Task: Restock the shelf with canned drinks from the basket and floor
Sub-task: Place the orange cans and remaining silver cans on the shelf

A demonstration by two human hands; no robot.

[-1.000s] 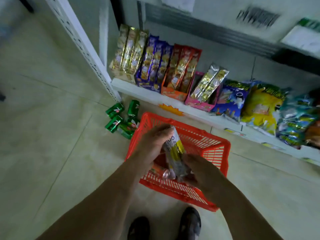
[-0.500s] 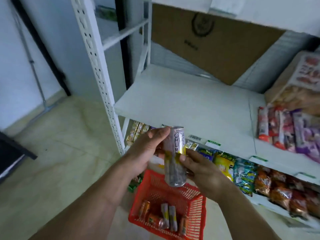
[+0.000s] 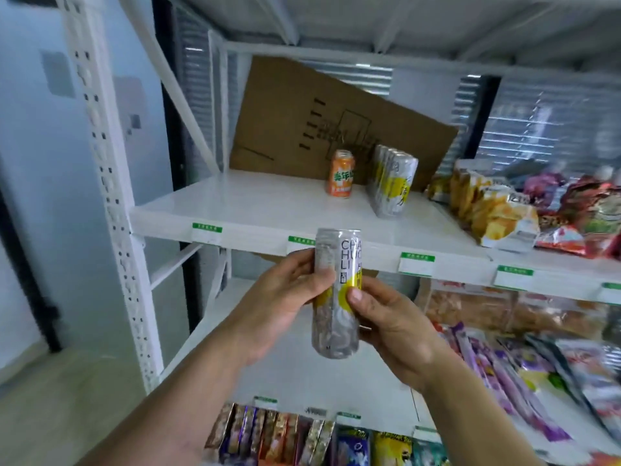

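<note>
At the far left a white perforated upright (image 3: 111, 203) carries the shelf (image 3: 235, 210) in front of you. Your left hand (image 3: 285, 301) comes up from below and wraps the slim silver-and-yellow can (image 3: 336, 294) from its left side, thumb pressed across the front near the label and the other fingers curled behind it. The can stands upright, held in the air just in front of the shelf's front edge, its top level with the green price tags (image 3: 416, 264). Your right hand (image 3: 389, 321) grips the same can from the right, thumb on the yellow band and fingers curled round the back, so both hands are closed on it. Farther back on the shelf an orange can (image 3: 341, 178) stands upright, with a row of matching silver-and-yellow cans (image 3: 393, 183) just to its right, both in front of a leaning cardboard sheet (image 3: 322, 122). Snack bags (image 3: 494, 213) fill the shelf to the right.
</note>
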